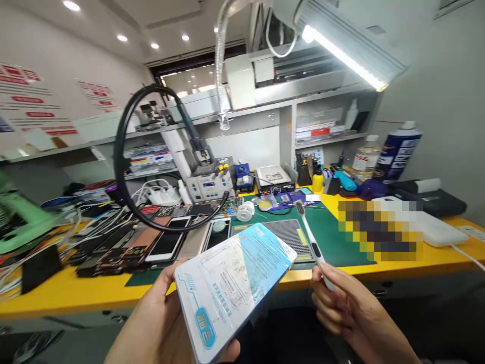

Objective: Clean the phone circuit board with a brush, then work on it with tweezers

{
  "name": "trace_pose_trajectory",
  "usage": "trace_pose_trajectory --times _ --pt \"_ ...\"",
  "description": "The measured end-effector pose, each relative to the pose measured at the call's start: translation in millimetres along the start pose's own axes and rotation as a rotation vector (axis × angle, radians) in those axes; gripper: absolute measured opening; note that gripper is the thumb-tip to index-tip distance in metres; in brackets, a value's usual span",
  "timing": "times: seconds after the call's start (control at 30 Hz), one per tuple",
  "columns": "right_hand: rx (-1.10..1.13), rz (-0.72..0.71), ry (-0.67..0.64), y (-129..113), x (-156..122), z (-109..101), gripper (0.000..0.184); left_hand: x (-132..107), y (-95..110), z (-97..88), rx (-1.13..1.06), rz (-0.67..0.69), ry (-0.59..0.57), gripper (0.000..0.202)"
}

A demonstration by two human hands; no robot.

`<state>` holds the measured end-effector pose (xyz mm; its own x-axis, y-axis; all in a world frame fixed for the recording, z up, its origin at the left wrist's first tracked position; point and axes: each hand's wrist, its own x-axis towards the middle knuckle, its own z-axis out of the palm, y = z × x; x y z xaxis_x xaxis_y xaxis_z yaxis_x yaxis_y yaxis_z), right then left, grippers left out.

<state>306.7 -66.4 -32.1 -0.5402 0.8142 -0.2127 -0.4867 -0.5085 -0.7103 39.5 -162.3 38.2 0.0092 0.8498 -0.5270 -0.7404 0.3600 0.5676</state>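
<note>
My left hand [151,323] grips a flat white and light-blue box [235,288] with printed text and a line drawing on its upper face. The box is tilted toward me, in front of the table's edge. In my right hand [341,303] is a toothbrush [312,237], white with a black part on its handle, its bristle head pointing up and away from me. Box and brush are apart. Behind them lies a green mat [341,242] with a grey perforated plate [291,235] on it.
Several phones [168,240] and phone parts lie left on the yellow table [94,298]. A black hose [121,151] loops up from a soldering or hot-air station [210,187]. A spray can [397,151] and a bottle [366,156] stand right. A lit lamp [348,55] hangs above.
</note>
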Motion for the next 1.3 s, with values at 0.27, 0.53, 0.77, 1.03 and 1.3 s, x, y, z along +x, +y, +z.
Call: trace_pose_trajectory --times 0.27,0.53,0.77,1.03,1.3 --pt "-0.117 -0.169 0.172 -40 25 -18 0.037 70 17 45.2 0.066 -0.151 -0.222 0.055" --pt "-0.082 -0.128 0.113 -41 40 -14 0.05 114 29 45.8 0.093 -0.295 -0.296 0.061" --pt "-0.163 -0.127 0.164 -43 42 -17 0.05 130 33 41.7 0.169 -0.254 -0.286 0.059" --pt "-0.156 -0.123 0.179 -37 41 -20 0.048 128 37 43.5 0.181 -0.283 -0.318 0.056" --pt "-0.013 -0.135 0.303 -32 40 -20 0.052 112 29 46.3 0.3 0.026 -0.438 0.085"
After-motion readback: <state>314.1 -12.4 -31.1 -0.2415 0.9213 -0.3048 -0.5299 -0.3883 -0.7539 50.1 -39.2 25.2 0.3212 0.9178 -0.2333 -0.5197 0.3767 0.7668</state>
